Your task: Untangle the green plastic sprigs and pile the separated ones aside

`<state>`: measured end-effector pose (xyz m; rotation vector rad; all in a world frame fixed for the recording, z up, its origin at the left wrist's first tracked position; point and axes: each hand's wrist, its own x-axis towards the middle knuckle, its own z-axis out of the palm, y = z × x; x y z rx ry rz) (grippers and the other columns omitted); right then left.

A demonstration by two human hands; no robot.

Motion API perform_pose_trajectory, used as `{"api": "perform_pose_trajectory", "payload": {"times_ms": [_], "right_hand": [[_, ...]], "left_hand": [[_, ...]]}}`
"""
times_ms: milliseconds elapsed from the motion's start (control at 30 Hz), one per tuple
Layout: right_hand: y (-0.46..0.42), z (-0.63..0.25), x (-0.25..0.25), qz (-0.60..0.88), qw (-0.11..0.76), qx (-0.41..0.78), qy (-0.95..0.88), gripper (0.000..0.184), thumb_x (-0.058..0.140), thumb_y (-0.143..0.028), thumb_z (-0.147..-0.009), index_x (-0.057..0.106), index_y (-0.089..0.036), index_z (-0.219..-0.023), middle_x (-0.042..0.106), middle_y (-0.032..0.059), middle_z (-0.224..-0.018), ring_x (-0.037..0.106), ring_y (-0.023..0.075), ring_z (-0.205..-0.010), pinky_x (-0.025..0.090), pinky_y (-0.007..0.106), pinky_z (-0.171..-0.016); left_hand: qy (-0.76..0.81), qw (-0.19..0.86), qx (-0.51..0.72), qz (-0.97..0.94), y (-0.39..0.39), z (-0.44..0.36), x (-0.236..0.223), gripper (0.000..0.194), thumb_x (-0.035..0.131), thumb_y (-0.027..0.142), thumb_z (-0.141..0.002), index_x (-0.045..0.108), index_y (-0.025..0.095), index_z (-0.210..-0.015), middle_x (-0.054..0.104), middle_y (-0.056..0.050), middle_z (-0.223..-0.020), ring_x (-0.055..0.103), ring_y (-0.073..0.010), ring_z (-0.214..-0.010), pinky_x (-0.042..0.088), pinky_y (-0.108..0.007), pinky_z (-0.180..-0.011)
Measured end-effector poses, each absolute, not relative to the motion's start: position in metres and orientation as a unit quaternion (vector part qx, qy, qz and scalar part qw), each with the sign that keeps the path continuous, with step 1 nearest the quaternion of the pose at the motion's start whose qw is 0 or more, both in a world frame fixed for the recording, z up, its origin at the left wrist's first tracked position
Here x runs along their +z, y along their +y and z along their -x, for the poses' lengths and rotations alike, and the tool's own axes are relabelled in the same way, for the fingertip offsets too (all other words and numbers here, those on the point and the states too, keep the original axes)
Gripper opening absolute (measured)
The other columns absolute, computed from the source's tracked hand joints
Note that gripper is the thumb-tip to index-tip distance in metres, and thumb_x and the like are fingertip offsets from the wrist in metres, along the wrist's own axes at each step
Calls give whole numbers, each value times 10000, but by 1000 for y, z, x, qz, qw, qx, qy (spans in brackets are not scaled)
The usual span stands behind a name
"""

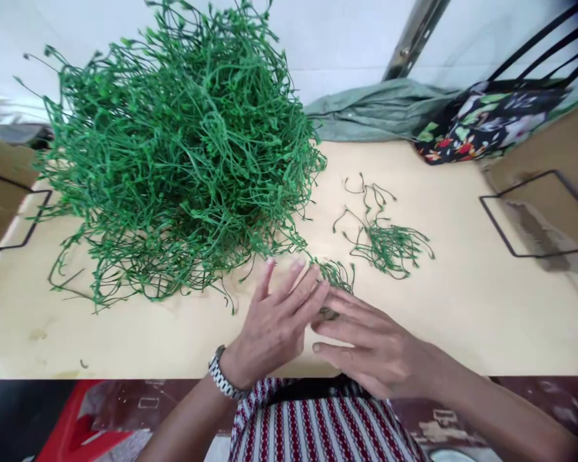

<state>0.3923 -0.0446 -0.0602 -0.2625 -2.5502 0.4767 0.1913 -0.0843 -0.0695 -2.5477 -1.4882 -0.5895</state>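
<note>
A big heap of green plastic stems (192,141) with small bud tips stands at the left and centre of the table. My left hand (279,324), with a metal watch (224,375) at its wrist, lies in front of the heap with its fingers stretched and spread. My right hand (376,343) meets it from the right, its fingers apart and slightly curved. Partly hidden behind the fingertips is a small bunch of stems (340,274); whether the fingers touch it I cannot tell. Farther right, another loose small pile of stems (395,247) lies flat on the table.
The pale table (462,308) has its front edge close to my body. Cardboard boxes with black wire frames stand at the left (4,205) and right (549,186). Grey-green cloth (380,109) and a floral fabric (491,125) lie along the back.
</note>
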Motion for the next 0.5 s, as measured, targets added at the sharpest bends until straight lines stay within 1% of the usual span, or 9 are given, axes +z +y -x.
{"api": "perform_pose_trajectory", "payload": {"times_ms": [33,100,133,200,267,333,367,433,500], "right_hand": [[-43,-397,-63,98,286,192,-934,267,538,-84,-769,599,-164,-1016,654,54,-967,519,206,-1114,445,413,-976],[-37,-405,-70,140,316,202,-916,314,504,-59,-785,561,-171,-1073,652,49,-923,584,145,-973,515,316,-871],[-33,-408,-74,178,311,194,-913,333,503,-72,-795,537,-173,-1111,643,55,-941,586,140,-947,526,305,-833],[-26,-411,-82,252,251,162,-920,358,540,-169,-806,501,-163,-1161,610,87,-1027,563,178,-970,524,347,-805],[-23,-410,-89,282,173,134,-934,362,553,-262,-805,512,-140,-1143,587,116,-1063,548,223,-970,513,399,-786],[-23,-408,-95,287,146,117,-939,270,516,-235,-819,548,-135,-1068,598,114,-1008,554,222,-917,509,392,-759],[-24,-406,-96,289,154,115,-938,224,491,-197,-824,560,-138,-1029,604,107,-974,557,210,-891,509,372,-750],[-25,-407,-97,293,183,120,-931,207,456,-142,-826,559,-143,-1006,606,98,-962,558,187,-880,504,338,-765],[-26,-410,-94,286,201,126,-929,241,459,-137,-830,541,-146,-1057,602,92,-1002,555,176,-908,498,323,-798]], "left_hand": [[-495,56,-165,851,-80,-193,-72,436,424,64,-778,493,213,-1183,494,-59,-1299,307,-244,-1301,155,-569,-1087],[-511,40,-130,849,-76,-194,-78,372,428,59,-780,559,206,-1095,586,-58,-1157,383,-249,-1249,143,-573,-1092],[-518,38,-125,845,-75,-193,-80,325,439,65,-778,591,200,-1031,615,-61,-1069,421,-255,-1215,145,-579,-1091],[-526,48,-129,839,-77,-190,-83,261,458,83,-777,617,190,-955,625,-70,-993,456,-263,-1179,146,-586,-1087],[-519,69,-141,840,-79,-190,-84,272,468,97,-779,602,188,-998,606,-84,-1079,434,-262,-1204,135,-591,-1085],[-494,93,-159,849,-80,-193,-83,341,471,92,-776,561,201,-1086,573,-76,-1182,403,-251,-1237,108,-592,-1086],[-479,101,-161,857,-79,-195,-82,375,470,87,-774,539,209,-1122,559,-67,-1213,392,-245,-1248,90,-593,-1087],[-460,102,-152,869,-76,-198,-82,417,458,70,-775,508,213,-1164,551,-54,-1231,377,-237,-1259,58,-594,-1088],[-459,90,-139,873,-71,-197,-81,371,438,52,-780,537,194,-1108,601,-52,-1136,404,-231,-1236,73,-587,-1091]]}}
